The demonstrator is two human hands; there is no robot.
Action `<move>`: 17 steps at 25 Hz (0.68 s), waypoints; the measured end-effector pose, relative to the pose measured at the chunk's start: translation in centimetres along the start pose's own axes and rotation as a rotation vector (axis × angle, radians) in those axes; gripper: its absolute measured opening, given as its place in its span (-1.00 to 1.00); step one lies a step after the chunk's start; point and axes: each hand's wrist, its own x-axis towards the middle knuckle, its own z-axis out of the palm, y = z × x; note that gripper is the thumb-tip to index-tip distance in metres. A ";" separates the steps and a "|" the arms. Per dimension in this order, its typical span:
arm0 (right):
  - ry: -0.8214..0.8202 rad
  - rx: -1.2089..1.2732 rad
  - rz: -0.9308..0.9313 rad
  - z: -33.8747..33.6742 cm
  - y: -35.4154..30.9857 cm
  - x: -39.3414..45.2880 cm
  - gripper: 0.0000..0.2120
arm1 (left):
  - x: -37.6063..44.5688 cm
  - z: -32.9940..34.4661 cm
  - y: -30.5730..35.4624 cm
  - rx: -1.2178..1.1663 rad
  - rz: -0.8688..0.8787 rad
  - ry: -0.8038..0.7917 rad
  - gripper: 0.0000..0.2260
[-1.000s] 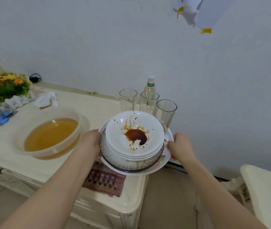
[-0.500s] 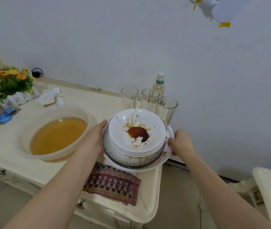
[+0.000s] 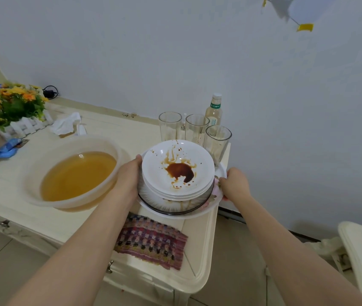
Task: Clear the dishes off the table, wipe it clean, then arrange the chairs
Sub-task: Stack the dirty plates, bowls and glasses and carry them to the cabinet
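The left hand [image 3: 125, 184] and the right hand [image 3: 234, 184] held a stack of dirty white ceramic dishes [image 3: 176, 173] by opposite rims, fingers curled round the bottom flowered plate [image 3: 216, 196]. The stack sat at the right end of the cream desk [image 3: 200, 250], just beside a translucent plastic basin of amber liquid [image 3: 74, 175], before three clear drinking glasses [image 3: 195, 129].

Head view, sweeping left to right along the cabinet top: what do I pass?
Flowers → crumpled tissue → basin of amber liquid → left hand → stack of dirty plates → right hand.
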 end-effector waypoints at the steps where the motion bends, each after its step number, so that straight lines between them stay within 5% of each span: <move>1: -0.004 0.015 0.002 -0.1 -0.1 -0.2 -0.76 | -0.3 0.1 0.0 0.015 0.015 0.004 -0.64; 12: -0.153 0.213 -0.048 -1.7 1.5 -2.6 -0.88 | -3.2 0.4 -0.6 0.077 0.092 0.036 -0.63; 15: -0.241 0.295 -0.010 -1.7 2.0 -3.1 -0.68 | -4.3 0.4 -0.7 0.030 0.099 0.051 -0.57; 17: -0.254 0.330 -0.028 -1.4 2.3 -3.7 -0.73 | -5.9 0.5 -1.0 0.026 0.106 0.089 -0.56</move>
